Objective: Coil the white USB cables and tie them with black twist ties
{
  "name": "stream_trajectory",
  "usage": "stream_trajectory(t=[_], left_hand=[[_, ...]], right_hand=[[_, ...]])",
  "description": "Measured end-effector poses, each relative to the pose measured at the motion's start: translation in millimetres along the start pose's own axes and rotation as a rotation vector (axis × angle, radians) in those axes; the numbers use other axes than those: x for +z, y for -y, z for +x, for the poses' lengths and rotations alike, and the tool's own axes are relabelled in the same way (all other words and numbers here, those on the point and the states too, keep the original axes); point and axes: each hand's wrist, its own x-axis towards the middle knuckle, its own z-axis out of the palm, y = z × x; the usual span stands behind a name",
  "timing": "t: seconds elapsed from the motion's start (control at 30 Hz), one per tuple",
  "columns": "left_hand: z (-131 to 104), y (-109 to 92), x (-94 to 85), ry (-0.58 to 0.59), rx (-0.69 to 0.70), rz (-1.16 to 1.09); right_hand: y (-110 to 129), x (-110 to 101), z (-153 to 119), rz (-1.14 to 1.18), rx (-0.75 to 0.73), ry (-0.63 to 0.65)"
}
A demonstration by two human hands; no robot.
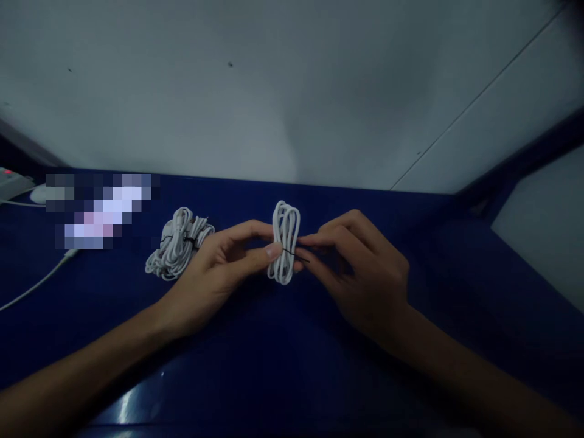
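A coiled white cable (pixel 285 228) stands upright above the blue table (pixel 255 377), pinched at its middle between the thumb and fingers of my left hand (pixel 223 261). A thin black tie (pixel 302 258) crosses the coil, and its loose end sticks out to the right. My right hand (pixel 365 267) is closed at the coil's right side, its thumb and index fingertips around that tie. Just left of my left hand lies a pile of bundled white cables (pixel 176 246) with black ties, partly hidden by the hand.
A pixelated bright object (pixel 107 210) lies at the left, with a white cable (pixel 43 283) running from it. A white power strip (pixel 13 182) with a red light sits at the far left edge. Behind the table rises a pale wall (pixel 228 115).
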Motion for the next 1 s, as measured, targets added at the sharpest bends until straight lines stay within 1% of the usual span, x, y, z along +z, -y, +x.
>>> stream_trajectory(t=[0.13, 0.27, 0.57, 0.77, 1.0], left_hand=[[0.6, -0.2, 1.5, -0.001, -0.018, -0.031], [1.6, 0.1, 2.8, 0.001, -0.023, -0.066], [0.2, 1.4, -2.4, 0.002, -0.030, -0.097], [3.0, 3.0, 0.6, -0.016, -0.050, -0.171], [3.3, 3.9, 0.9, -0.003, -0.099, -0.182]], right_hand=[[2.9, 0.8, 0.2, -0.025, -0.018, -0.030], [4.8, 1.0, 0.9, -0.003, -0.021, -0.046], [3.2, 0.6, 1.2, 0.000, -0.008, -0.027], [3.3, 1.0, 1.4, 0.011, 0.021, -0.010], [2.9, 0.2, 0.7, 0.013, 0.037, 0.016]])
